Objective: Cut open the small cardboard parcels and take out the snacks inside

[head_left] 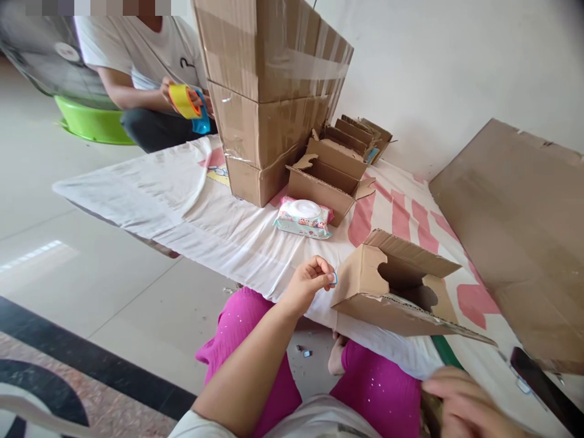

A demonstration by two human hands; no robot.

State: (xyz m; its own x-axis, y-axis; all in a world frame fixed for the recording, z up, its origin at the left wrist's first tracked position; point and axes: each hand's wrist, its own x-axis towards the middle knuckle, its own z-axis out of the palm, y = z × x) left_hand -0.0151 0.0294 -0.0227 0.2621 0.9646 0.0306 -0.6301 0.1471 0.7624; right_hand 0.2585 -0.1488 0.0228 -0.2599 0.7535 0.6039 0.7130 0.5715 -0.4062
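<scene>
One fingertip pinch: our left hand [311,283] grips a blue-edged piece [334,278] at its three o'clock, probably because it's tiny | three o'clock beyond: open box [392,313], seemingly set within reach | four o'clock: our right hand [469,401], blurred, grasp we cannot tell

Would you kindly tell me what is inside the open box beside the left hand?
Inside the open box, only dark inner cardboard shows between the notched flaps. The near side and flaps cover its floor; anything lying there is hidden.
</scene>
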